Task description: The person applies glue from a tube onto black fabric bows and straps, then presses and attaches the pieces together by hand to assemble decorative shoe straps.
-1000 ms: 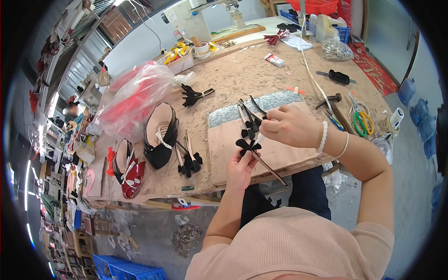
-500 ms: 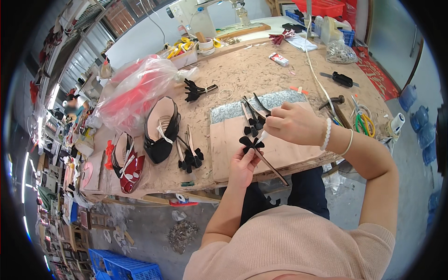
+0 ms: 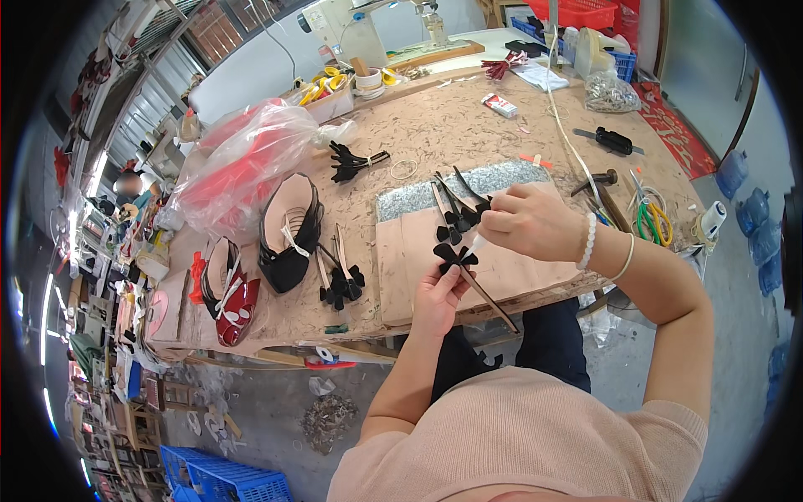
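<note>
Marked brown wood makes up my surface. A pale board lies on it, under and around my left grip. To the left of that grip rest a cluster of black strips, then a black shoe and, farther out, a red shoe. Ahead and to the left are a tied black bundle and a clear bag with red contents. Right of my right grip lie a hammer and green-and-yellow-handled scissors; well beyond it, a small red-and-white box.
</note>
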`<state>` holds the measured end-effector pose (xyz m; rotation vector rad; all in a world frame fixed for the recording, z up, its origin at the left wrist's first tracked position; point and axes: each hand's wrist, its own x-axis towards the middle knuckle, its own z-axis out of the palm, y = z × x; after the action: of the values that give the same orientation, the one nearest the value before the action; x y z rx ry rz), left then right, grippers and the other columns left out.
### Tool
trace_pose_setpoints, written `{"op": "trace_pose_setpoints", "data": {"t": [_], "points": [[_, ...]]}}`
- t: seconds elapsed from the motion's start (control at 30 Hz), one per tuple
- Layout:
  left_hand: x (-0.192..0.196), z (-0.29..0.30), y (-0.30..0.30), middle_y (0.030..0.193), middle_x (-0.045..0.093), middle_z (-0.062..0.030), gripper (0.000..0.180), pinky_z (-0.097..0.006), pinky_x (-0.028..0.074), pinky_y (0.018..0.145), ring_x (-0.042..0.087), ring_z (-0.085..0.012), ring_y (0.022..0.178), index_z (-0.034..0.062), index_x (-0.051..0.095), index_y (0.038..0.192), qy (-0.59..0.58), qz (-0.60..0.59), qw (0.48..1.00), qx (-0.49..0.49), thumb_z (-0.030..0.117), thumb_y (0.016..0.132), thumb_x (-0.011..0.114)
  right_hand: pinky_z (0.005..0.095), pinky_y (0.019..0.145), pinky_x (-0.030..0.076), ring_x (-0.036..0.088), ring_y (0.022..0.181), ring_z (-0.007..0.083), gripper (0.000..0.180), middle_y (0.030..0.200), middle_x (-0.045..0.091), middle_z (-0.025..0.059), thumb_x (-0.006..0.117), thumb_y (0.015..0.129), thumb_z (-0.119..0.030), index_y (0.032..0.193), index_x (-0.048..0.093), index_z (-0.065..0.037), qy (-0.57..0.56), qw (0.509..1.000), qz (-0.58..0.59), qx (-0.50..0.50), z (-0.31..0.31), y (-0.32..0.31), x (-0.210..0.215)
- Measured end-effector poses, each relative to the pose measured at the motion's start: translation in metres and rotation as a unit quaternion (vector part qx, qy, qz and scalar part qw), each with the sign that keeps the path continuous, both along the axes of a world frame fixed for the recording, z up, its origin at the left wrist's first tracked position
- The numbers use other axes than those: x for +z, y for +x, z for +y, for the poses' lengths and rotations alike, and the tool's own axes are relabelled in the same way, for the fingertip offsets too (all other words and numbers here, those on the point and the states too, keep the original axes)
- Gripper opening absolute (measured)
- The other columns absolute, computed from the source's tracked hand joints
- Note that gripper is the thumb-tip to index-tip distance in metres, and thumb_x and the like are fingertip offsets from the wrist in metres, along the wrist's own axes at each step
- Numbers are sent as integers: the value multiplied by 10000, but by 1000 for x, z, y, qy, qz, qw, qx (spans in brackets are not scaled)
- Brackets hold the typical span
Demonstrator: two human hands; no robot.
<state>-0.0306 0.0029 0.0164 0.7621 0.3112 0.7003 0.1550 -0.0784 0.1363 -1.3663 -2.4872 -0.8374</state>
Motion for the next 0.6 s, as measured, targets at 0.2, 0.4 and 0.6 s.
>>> {"op": "trace_pose_setpoints", "data": {"t": [0.2,0.4,0.6], "points": [[1,0,1,884,608,-99,132,-292,488,743,600,-189,798,17,555,957,0,0,1000,7,80,843,537,258,646,405,486,723,124,109,717,459,-17,559,673,-119,777,567,-87,10,1000,4,4,-1,0,-1],[-12,2,2,851,597,-75,111,-279,508,731,596,-152,759,2,563,929,32,71,997,29,46,829,543,295,714,388,482,767,137,178,774,483,-17,545,661,-147,820,588,-78,-5,1000,-4,-7,-12,-11,-10],[-17,1,-11,797,593,-44,98,-246,466,662,564,-112,701,29,567,911,105,125,986,45,87,835,547,320,756,386,520,792,160,191,790,524,30,557,685,-103,868,577,-54,4,997,55,-46,-14,-25,-27]]}}
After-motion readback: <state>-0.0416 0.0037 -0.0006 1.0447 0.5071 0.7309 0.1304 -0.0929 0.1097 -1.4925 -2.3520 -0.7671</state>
